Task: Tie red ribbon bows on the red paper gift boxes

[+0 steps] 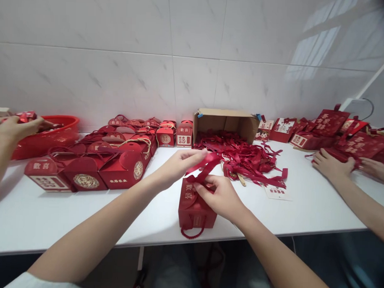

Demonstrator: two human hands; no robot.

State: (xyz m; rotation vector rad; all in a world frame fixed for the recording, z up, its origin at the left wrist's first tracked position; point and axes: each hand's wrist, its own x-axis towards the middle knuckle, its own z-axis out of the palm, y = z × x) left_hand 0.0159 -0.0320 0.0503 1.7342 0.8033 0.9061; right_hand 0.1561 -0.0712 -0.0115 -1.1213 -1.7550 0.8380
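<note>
A small red gift box (193, 205) with gold lettering and a rope handle stands near the front edge of the white table (158, 218). Over its top runs a dark red ribbon (209, 166). My left hand (188, 162) is closed on the ribbon above the box, pulling a length of it up and out. My right hand (220, 195) rests at the box top, its thumb and fingers pinched on the ribbon close to the lid. Behind the box, a heap of loose red ribbons (257, 161) spills from an open cardboard box (227, 113).
Rows of finished-looking red gift boxes (115, 170) stand on the left. Beyond them is a red plastic basin (66, 125), with another person's hand (18, 127) over it. At right, another person's hands (333, 163) hold a red item among red packets (329, 121). A tiled wall backs the table.
</note>
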